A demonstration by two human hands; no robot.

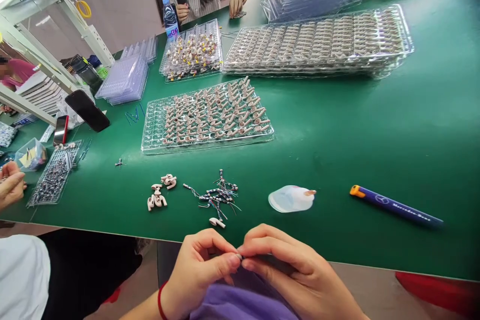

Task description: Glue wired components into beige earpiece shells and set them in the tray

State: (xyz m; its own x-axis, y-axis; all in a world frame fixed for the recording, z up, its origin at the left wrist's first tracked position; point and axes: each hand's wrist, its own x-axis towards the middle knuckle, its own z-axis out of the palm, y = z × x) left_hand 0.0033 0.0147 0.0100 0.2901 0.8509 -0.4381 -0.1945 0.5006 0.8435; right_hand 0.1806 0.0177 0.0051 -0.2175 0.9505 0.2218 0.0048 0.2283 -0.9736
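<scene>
Although the left hand and right hand meet at bottom centre of the frame, below the green bench edge, their fingers close on a small part, hiding all but a dark speck.

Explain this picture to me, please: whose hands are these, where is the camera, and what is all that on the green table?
No machine here: a person works with two bare hands, and the single camera sits on their head, looking down. The left hand and right hand pinch a tiny part between their fingertips; it is too small to identify. On the green table lie a clear plastic tray of pale pink moulded pieces, a few loose pink pieces, a tangle of thin wired components, a white plastic dish and a blue stick with an orange tip.
</scene>
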